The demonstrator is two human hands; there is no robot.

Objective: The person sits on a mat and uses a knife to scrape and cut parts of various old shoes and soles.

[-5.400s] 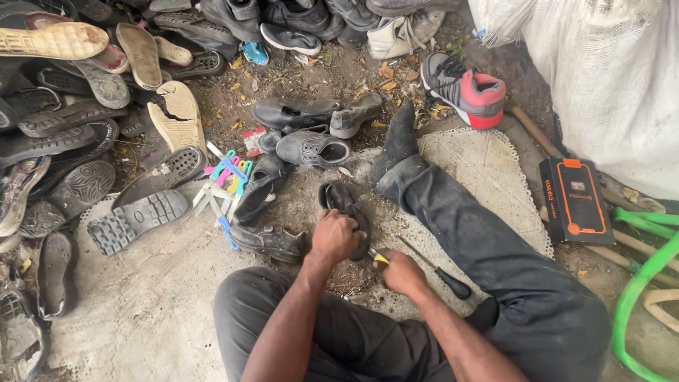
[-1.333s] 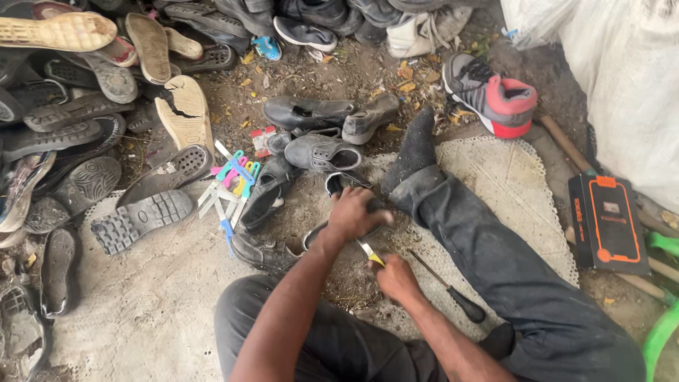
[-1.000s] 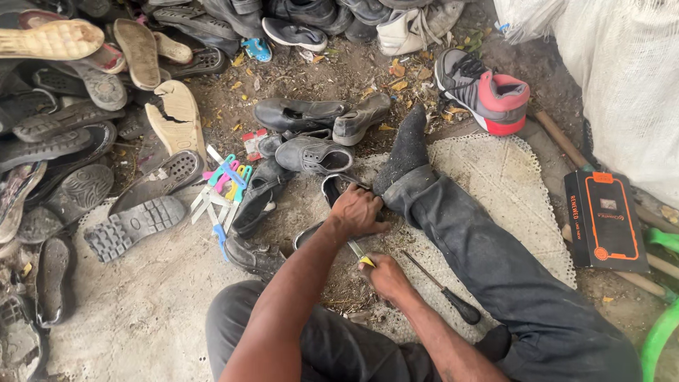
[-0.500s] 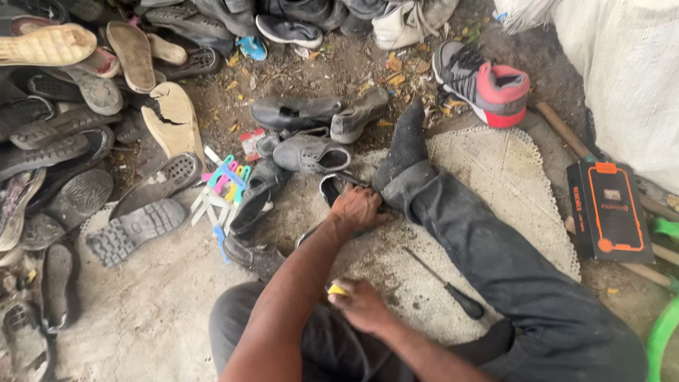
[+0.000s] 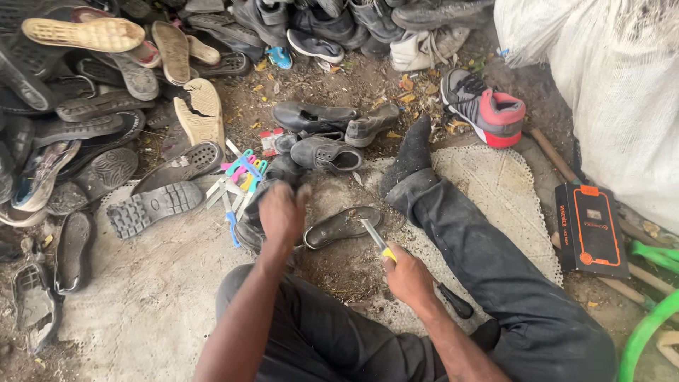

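Note:
My right hand (image 5: 408, 277) grips a small knife with a yellow handle (image 5: 377, 242), its blade pointing at a black shoe (image 5: 343, 226) that lies flat on the ground in front of me. My left hand (image 5: 283, 211) is blurred with motion, just left of that shoe and over a dark shoe (image 5: 249, 225); it touches neither clearly, and its fingers cannot be made out. My right leg in dark trousers (image 5: 481, 262) stretches out to the right, ending in a black sock (image 5: 414, 152).
A black-handled tool (image 5: 453, 304) lies by my right wrist. Coloured plastic pieces (image 5: 240, 175) and black shoes (image 5: 325, 152) sit ahead. Soles and sandals (image 5: 106, 106) pile up at left. A grey-red sneaker (image 5: 488, 106), black-orange box (image 5: 590, 230), white sack (image 5: 622, 92) and green hose (image 5: 647, 332) are at right.
My left hand has let go of the black shoe and swung left. The shoe now lies on the ground. My right hand has moved forward again with the knife.

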